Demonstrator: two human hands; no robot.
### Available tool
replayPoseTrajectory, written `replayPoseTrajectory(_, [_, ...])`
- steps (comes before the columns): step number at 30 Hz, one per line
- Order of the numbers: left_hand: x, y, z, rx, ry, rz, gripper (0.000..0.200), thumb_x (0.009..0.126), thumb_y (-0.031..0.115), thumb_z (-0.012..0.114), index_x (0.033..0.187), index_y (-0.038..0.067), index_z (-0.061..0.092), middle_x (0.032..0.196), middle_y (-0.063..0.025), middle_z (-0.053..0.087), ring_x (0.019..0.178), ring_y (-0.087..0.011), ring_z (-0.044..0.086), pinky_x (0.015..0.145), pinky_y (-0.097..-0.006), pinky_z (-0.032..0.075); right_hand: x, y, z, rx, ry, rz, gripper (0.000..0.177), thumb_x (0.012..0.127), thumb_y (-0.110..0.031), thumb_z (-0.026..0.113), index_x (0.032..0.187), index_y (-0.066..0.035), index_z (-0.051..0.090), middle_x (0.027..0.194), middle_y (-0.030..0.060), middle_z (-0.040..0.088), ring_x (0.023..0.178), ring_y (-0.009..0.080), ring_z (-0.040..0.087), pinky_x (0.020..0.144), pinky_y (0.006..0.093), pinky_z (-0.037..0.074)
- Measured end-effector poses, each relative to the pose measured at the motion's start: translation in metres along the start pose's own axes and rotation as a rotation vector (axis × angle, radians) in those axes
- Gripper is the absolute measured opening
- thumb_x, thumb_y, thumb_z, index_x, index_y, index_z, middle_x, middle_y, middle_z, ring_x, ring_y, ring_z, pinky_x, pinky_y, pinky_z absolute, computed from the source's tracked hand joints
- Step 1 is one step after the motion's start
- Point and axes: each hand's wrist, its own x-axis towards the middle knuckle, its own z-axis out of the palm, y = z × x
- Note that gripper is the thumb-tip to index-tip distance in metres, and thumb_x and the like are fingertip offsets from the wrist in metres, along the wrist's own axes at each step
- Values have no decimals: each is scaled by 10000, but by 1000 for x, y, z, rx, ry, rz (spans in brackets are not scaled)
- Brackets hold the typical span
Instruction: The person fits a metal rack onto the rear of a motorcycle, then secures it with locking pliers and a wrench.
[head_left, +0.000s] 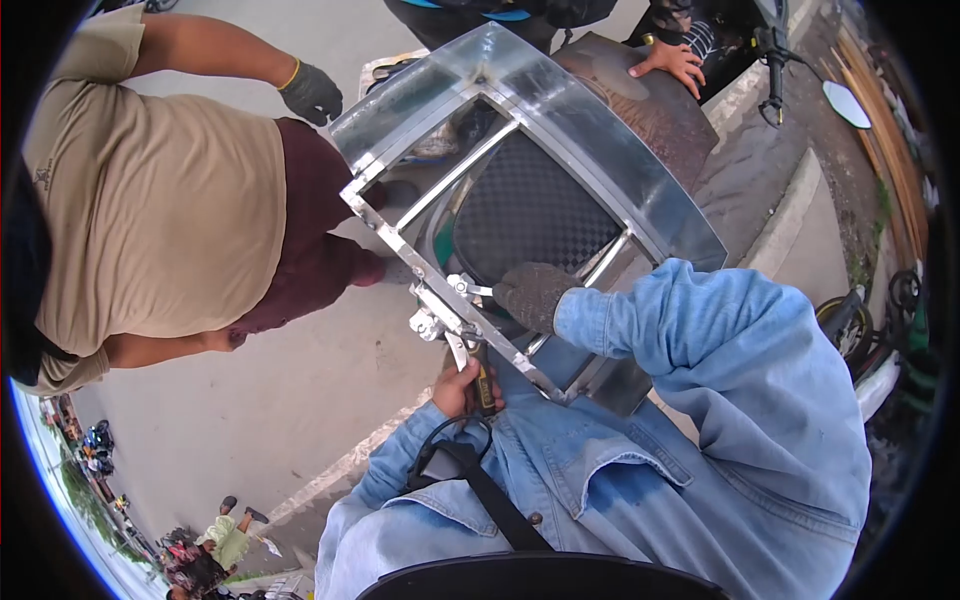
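Observation:
A welded frame of silver square tube with sheet-metal sides [640, 215] lies tilted in front of me. Its near left bar carries a bolted silver clamp-like fitting [428, 322]. My right hand [537, 297], in a dark knit glove, is closed round a silver wrench [480, 291] whose head sits at a bolt on that bar. Lower down, my bare left hand [462, 388] grips a hand tool with a black and yellow handle [485, 385], just below the fitting. Through the frame shows a black checkered seat [535, 215].
At the left stands a person in a tan shirt [180, 190], a gloved hand [312, 95] near the frame's corner. Another person's hand [672, 66] rests on a brown rusty panel [640, 100] at the back. A handlebar with mirror [846, 104] and a curb [785, 220] are at right.

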Motion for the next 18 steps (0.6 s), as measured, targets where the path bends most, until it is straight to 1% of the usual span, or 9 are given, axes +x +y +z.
replayPoseTrajectory(2, [-1,0,-5,-18,-27,-8,431,918,395,477,1011,-25,500,756,-167,592,675,-285,621,633,-426,547,2,-5,-6,346,-55,321,245,883,-229,456,979,-72,618,1003,171,599,969,340,568,830,450,456])
replayPoseTrajectory(3, [0,0,-6,-26,-48,-12,436,921,387,493,1025,-37,506,778,-159,591,707,-275,623,657,-427,555,2,-2,-9,331,-62,316,245,883,-229,456,979,-72,618,1003,171,599,969,340,568,830,450,456])
replayPoseTrajectory(5, [3,-4,-6,-28,-35,8,434,919,388,483,1024,-33,497,759,-166,593,679,-281,623,640,-423,553,4,11,-14,180,70,96,267,893,-268,442,956,-78,619,969,160,607,931,348,573,829,469,444])
replayPoseTrajectory(7, [1,-6,-8,-18,-6,10,432,917,390,473,1022,-29,488,741,-172,596,652,-287,623,624,-419,551,4,10,-56,95,58,41,276,891,-284,436,940,-89,625,955,134,620,916,336,583,827,471,443])
replayPoseTrajectory(9, [0,0,-7,-2,-58,-2,432,918,386,479,1023,-33,489,744,-175,601,660,-288,630,632,-414,554,12,19,-74,16,63,0,286,889,-300,430,924,-100,631,941,107,633,901,323,593,826,474,443])
replayPoseTrajectory(11, [2,2,-7,12,-56,-22,436,919,387,477,1022,-37,489,744,-177,604,664,-290,632,635,-414,554,30,28,-79,-211,-192,-90,288,885,-310,422,896,-125,643,924,59,652,880,294,609,798,465,443])
replayPoseTrajectory(12, [2,1,-8,20,-49,-47,441,920,388,475,1021,-41,489,745,-179,607,668,-293,635,638,-414,554,35,28,-82,-208,-191,-90,288,885,-310,422,896,-125,643,924,59,652,880,294,609,798,465,443])
replayPoseTrajectory(15, [1,0,-9,16,-50,-25,452,918,392,476,1019,-48,489,745,-180,610,667,-295,635,645,-414,554,50,29,-86,-309,-177,-282,254,856,-325,453,857,-175,659,896,39,661,872,248,624,791,431,405])
replayPoseTrajectory(18, [2,-2,-8,4,-41,-5,456,918,390,478,1014,-55,491,744,-179,610,668,-294,636,647,-413,554,62,26,-91,-371,-200,-288,231,839,-319,474,819,-184,660,844,35,662,847,238,627,792,430,398])
